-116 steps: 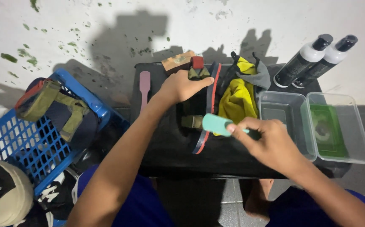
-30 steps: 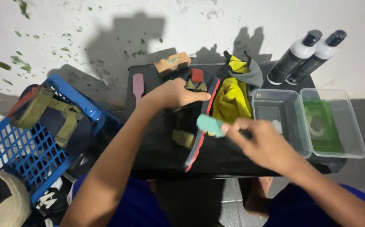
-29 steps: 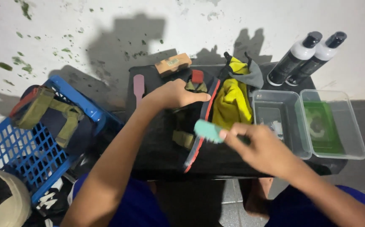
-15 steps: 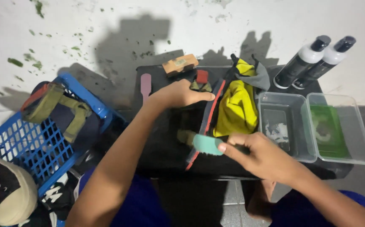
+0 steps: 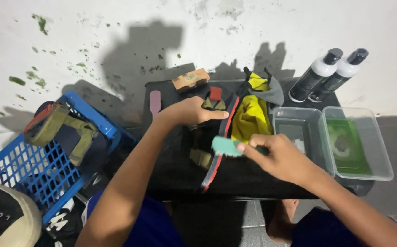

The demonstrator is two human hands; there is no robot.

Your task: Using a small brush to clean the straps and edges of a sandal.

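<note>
Left hand [image 5: 194, 112] lies flat, fingers together, pressing on the black bag [image 5: 180, 151] spread over the small dark table [image 5: 345, 185], and it has kept that spot while our view shifted. To its left we see a blue plastic basket [image 5: 34, 169] holding an olive strap and dark gear; just beyond its wrist lies a pink file-like strip [image 5: 155, 103], and past its fingertips sits a tan block [image 5: 190, 80].

Right of that hand, our right hand [image 5: 278, 158] is clamped around the handle of a teal brush [image 5: 226, 146]. Half a second ago the brush head sat lower, near the bag's front edge; now we have it higher along the red-trimmed seam [image 5: 219, 142], so the scrubbing looks to be working up that edge.

Beyond the right hand lies a yellow and grey cloth [image 5: 253, 114]. Further right stand two clear plastic tubs [image 5: 326, 137], one with greenish liquid, and behind them two dark bottles [image 5: 329, 75] with white shoulders.

We cannot see the bristles or the handle inside our grip, and the bag's shape is lost in its blackness. A shoe at lower left is cut off.
</note>
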